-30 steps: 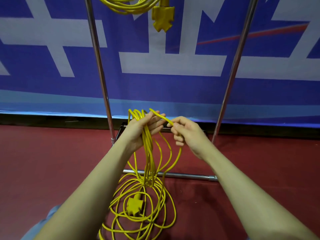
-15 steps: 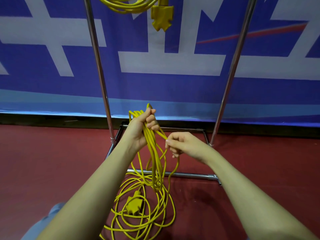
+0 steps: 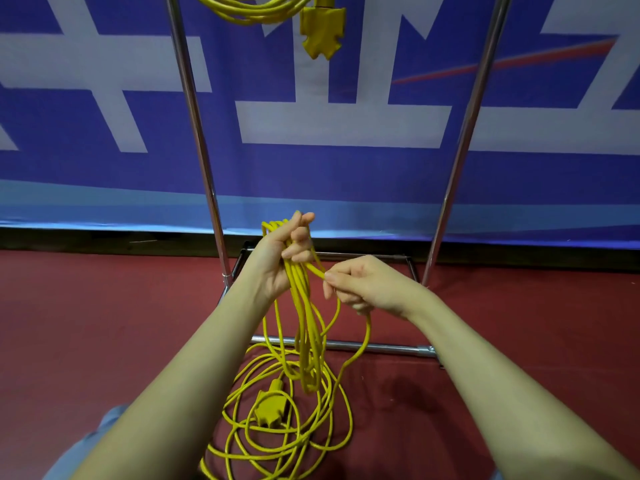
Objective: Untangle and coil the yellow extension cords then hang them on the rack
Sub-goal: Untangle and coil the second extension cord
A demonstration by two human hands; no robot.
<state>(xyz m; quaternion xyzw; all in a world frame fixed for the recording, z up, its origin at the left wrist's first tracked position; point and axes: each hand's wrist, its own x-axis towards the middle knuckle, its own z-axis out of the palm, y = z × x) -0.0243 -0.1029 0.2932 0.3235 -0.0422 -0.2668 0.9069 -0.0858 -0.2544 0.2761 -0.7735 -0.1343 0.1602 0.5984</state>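
Observation:
My left hand [image 3: 282, 258] is closed around the top of several loops of a yellow extension cord [image 3: 304, 323] that hang down from it. My right hand [image 3: 363, 285] pinches one strand of the same cord just right of the bundle; that strand drops in a curve to the floor. The rest of the cord lies in loose rings on the red floor, with its yellow socket block [image 3: 270, 407] in the middle. A second yellow cord [image 3: 249, 10] hangs coiled at the top of the metal rack [image 3: 194, 109], its socket block [image 3: 323, 31] dangling.
The rack's two chrome uprights [image 3: 467, 126] rise on either side of my hands, and its base bar [image 3: 388, 348] crosses the floor just behind the loose cord. A blue and white banner [image 3: 104, 109] covers the wall behind. A red floor [image 3: 104, 323] spreads all around.
My right hand has drawn back down and to the right from my left hand, sliding along a strand. My left hand has closed tighter on the loops and lifted slightly.

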